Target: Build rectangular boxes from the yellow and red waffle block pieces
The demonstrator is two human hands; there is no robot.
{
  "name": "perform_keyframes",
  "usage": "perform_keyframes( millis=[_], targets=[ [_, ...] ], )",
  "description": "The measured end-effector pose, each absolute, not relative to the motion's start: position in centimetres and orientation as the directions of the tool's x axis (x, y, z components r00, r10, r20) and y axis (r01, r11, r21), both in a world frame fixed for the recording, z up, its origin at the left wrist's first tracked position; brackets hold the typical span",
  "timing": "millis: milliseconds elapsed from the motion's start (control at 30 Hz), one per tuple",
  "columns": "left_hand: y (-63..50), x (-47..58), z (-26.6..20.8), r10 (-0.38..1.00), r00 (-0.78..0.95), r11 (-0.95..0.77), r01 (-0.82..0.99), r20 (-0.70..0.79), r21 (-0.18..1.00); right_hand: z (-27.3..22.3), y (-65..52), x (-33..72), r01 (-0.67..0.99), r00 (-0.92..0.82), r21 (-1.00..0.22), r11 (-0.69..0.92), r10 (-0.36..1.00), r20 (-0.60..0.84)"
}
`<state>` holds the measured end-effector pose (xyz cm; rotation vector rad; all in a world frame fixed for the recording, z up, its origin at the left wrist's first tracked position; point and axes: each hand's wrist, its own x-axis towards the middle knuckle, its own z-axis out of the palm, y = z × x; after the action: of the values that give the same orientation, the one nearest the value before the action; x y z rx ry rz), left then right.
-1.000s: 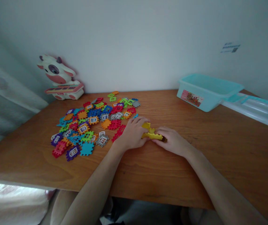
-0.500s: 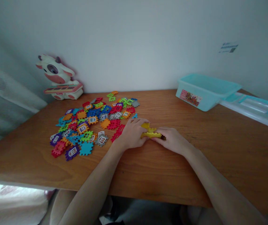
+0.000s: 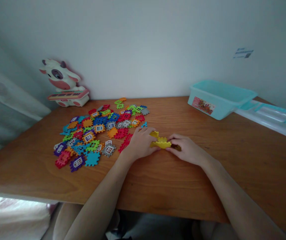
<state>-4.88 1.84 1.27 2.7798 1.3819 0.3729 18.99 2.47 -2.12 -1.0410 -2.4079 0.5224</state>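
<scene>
Yellow interlocking building tiles [image 3: 162,144] with notched edges stand joined at angles on the table between my hands. My left hand [image 3: 144,142] is closed around their left side, its fingers over the far edge and its thumb at the near side. My right hand [image 3: 185,148] pinches the right end between thumb and fingers; part of what it covers is hidden. A dark gap shows under its fingers. Red tiles [image 3: 125,142] lie flat just left of my left hand, and a small blue piece [image 3: 144,124] lies beyond it.
A spread of colourful notched tiles [image 3: 92,158], some with white window inserts, covers the table's left part. Behind them stands a cow toy with a keyboard [image 3: 69,95]. At the back right are a turquoise bin [image 3: 218,105] and its clear lid [image 3: 273,116]. The wooden table [image 3: 158,186] ends near my lap.
My right hand has shifted slightly right, and a little more of the yellow tiles' right end shows. My left hand keeps its hold almost unmoved.
</scene>
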Motion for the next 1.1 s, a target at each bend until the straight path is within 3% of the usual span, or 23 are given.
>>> perform_keyframes(
  millis=[200, 300, 500, 667, 767, 900, 1100],
  targets=[
    [2.2, -5.3, 0.8, 0.772, 0.597, -0.627, 0.771, 0.217, 0.111, -2.1, 2.4, 18.5, 0.597, -0.601, -0.494, 0.632, 0.76, 0.248],
    [2.4, -5.8, 0.5, 0.734, 0.625, -0.671, 0.728, 0.265, 0.14, -1.8, 2.3, 18.5, 0.543, -0.617, -0.554, 0.631, 0.747, 0.246],
    [2.6, -7.3, 1.0, 0.817, 0.424, -0.575, 0.657, 0.392, 0.487, -0.2, 2.5, 21.2, 0.499, -0.537, -0.67, 0.55, 0.803, 0.259],
    [3.0, -8.7, 0.7, 0.889, 0.381, -0.453, 0.642, 0.255, 0.619, -0.7, 3.0, 24.2, 0.658, -0.46, -0.625, 0.42, 0.881, 0.108],
    [3.3, -8.9, 0.0, 0.888, 0.405, -0.443, 0.628, 0.218, 0.64, -1.4, 3.3, 24.8, 0.699, -0.458, -0.594, 0.398, 0.887, 0.055],
    [3.4, -8.4, -0.4, 0.876, 0.418, -0.47, 0.63, 0.24, 0.618, -1.9, 3.6, 24.7, 0.726, -0.37, -0.593, 0.348, 0.925, 0.09],
    [2.7, -6.6, -0.5, 0.82, 0.509, -0.554, 0.59, 0.262, 0.587, -2.1, 3.7, 24.1, 0.621, -0.192, -0.764, 0.175, 0.979, 0.068]
  ],
)
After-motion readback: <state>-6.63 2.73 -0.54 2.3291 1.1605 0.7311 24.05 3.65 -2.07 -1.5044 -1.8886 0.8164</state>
